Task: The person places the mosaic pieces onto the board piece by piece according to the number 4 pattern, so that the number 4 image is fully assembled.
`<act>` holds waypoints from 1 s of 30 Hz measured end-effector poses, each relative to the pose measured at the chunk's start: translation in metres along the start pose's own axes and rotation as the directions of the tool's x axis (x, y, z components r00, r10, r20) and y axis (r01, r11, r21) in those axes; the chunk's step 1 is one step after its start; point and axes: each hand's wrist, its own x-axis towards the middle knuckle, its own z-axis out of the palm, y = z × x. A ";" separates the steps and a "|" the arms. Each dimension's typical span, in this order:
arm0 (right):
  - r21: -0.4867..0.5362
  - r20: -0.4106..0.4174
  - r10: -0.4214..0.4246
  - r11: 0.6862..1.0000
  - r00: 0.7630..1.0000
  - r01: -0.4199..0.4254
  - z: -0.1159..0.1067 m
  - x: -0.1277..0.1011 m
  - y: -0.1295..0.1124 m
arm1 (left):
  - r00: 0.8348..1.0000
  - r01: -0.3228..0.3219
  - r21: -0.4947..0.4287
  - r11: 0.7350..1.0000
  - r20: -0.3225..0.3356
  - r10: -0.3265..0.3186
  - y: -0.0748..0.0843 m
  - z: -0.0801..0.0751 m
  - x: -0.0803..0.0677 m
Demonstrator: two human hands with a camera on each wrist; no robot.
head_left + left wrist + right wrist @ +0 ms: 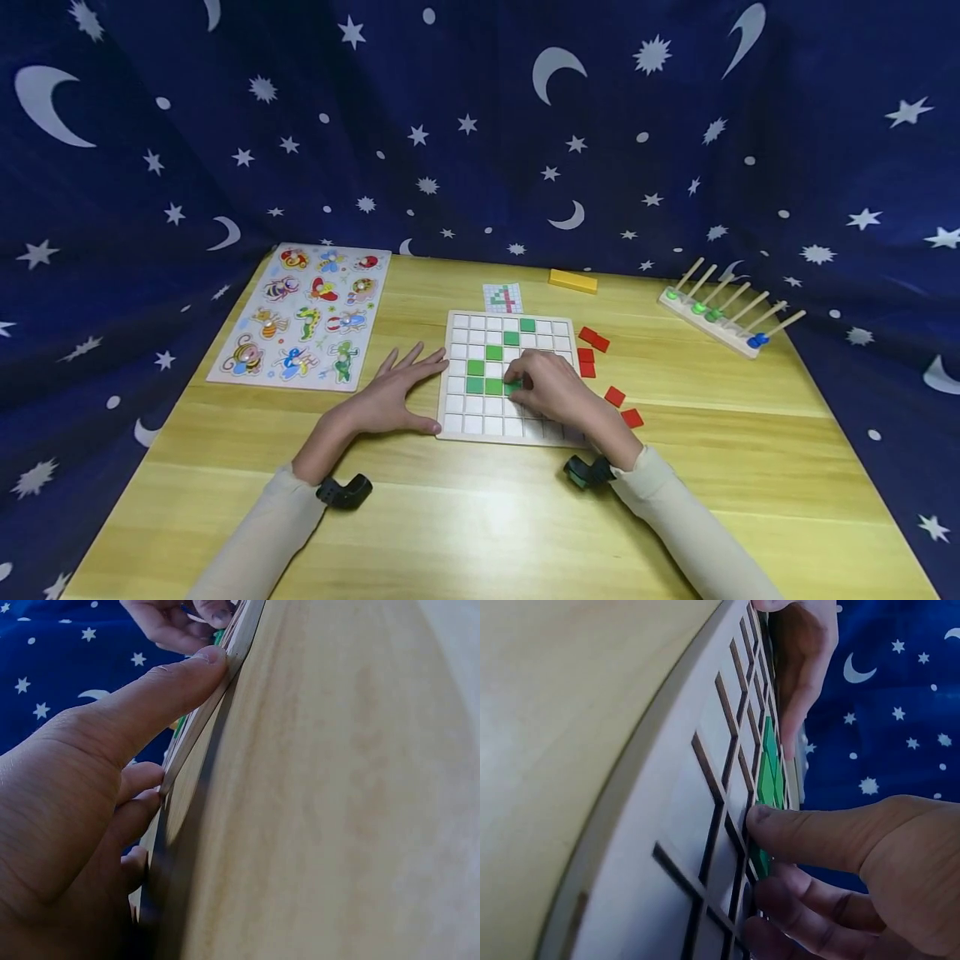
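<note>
A white gridded wooden board (491, 427) lies flat on the table, with several green square tiles (493, 353) set in its cells, some in a slanting line and some in a row. My right hand (551, 386) is over the board's middle, thumb and fingers pinching a green tile (512, 387) at the right end of that row. In the right wrist view this green tile (760, 859) shows between thumb and fingers, down at the grid. My left hand (390, 398) is spread at the board's left side, its thumb (187, 679) and fingertips touching the edge.
Several red tiles (615, 396) lie right of the board. Behind it are a small pattern card (502, 297) and a yellow block (573, 281). An insect peg puzzle (281, 385) lies at the left, and a rack of wooden pegs (720, 331) with beads stands at the right.
</note>
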 end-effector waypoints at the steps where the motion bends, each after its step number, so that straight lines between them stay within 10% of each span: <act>1: 0.001 0.002 0.001 1.000 1.000 -0.001 0.000 0.001 0.000 | 1.000 -0.001 -0.001 1.000 0.000 0.001 0.000 0.000 0.000; 30: -0.171 -0.156 0.243 0.948 0.957 -0.268 -0.068 -0.020 0.116 | 1.000 -0.001 0.016 1.000 0.004 0.001 -0.001 -0.001 0.000</act>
